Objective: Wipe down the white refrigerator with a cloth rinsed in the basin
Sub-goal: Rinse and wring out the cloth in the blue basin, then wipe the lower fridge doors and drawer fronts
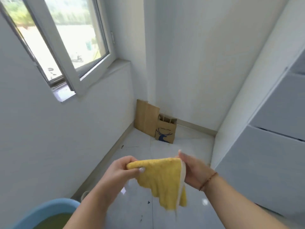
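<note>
Fingers of the left hand curl over the upper left corner of the yellow cloth, the thumb pressing it from the near side: a closed pinch on the fabric. The right hand holds the cloth's upper right corner, where a white underside shows along the edge; its fingers lie behind the fabric, one fingertip rising above the corner, so the exact hold cannot be told. A thin reddish cord bracelet circles the right wrist. The cloth hangs spread between both hands at lower centre of the frame, its ragged lower edge drooping free above the pale tiled floor. The blue basin, holding murky greenish water, sits at the lower left corner, beside the left forearm. The white refrigerator stands along the right edge, its door seams visible, apart from the cloth. In the far corner a flat cardboard sheet leans on the wall, a brown paper bag with a dark deer print just beside it. A window fills the upper left.
</note>
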`<move>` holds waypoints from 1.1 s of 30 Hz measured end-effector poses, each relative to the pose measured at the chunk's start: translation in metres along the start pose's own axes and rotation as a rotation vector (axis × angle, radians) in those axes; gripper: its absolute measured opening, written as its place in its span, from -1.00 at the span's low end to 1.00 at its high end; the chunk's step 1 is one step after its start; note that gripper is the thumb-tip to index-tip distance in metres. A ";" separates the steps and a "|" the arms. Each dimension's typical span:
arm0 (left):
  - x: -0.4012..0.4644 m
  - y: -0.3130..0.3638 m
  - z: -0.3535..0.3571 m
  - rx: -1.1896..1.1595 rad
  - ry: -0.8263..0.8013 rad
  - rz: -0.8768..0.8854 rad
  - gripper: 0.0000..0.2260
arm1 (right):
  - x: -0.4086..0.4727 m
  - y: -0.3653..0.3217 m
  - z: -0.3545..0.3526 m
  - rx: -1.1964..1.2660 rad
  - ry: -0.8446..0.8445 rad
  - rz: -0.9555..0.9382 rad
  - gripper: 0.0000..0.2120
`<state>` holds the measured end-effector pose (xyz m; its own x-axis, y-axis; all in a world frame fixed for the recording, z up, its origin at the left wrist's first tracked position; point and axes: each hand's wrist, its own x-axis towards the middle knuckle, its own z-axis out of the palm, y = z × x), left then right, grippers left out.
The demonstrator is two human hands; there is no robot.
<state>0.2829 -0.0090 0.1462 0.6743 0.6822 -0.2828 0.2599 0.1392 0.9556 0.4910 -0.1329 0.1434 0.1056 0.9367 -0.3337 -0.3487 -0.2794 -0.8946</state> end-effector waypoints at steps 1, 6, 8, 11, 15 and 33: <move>0.007 0.014 0.019 -0.138 -0.083 -0.013 -0.71 | -0.008 0.004 -0.014 0.221 0.011 0.055 -0.46; 0.062 0.052 0.148 -0.013 -0.059 -0.095 -0.84 | -0.064 0.025 -0.056 0.851 0.044 0.074 -0.76; 0.081 0.056 0.192 0.253 0.087 -0.010 -0.78 | -0.066 0.040 -0.085 1.088 0.042 0.049 -0.48; 0.099 0.067 0.256 0.188 0.156 0.124 -0.75 | -0.072 0.051 -0.150 1.184 0.304 -0.048 -0.04; 0.105 0.073 0.349 -0.667 -0.175 -0.159 -0.81 | -0.109 0.025 -0.208 1.226 0.204 -0.112 -0.38; 0.182 0.039 0.561 -0.745 -0.249 -0.449 -0.77 | -0.135 0.041 -0.391 1.111 0.574 -0.311 -0.45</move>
<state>0.8035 -0.2816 0.0857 0.7700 0.2886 -0.5690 0.0782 0.8424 0.5331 0.8268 -0.3533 0.0360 0.6080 0.6291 -0.4844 -0.7926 0.5169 -0.3234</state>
